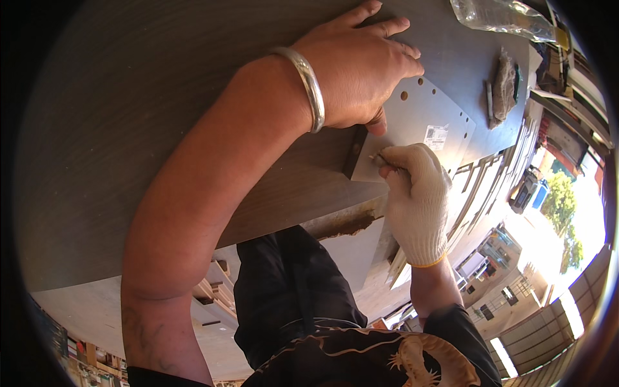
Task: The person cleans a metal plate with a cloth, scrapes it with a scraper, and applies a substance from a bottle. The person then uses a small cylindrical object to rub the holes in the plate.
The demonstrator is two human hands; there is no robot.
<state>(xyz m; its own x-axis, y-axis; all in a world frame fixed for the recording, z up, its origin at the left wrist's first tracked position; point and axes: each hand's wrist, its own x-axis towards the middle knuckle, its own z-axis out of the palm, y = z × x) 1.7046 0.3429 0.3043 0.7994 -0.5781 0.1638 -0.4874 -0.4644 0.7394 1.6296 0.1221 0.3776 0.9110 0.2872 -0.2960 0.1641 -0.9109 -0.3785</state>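
Dark, faintly grained tabletop [161,71] spreads beneath the panel [416,116] and far out to its left, while a sunlit workshop lies off to its right. Flat and pale grey, the panel has a darker, thick end on its left, a scatter of round holes and a small white printed label [436,137]. Just right of the panel lies a crumpled clear bag [504,90]; a clear plastic bottle [506,18] is beyond it. The bare left hand [361,74], a silvery bangle [308,84] at its wrist, lies along the panel's far-left side, fingers spread wide, thumb at the edge. Over the panel's near-left part, the gloved right hand [420,184] has its fingers pinched narrowly around a small thin object [376,157], too obscured to identify.
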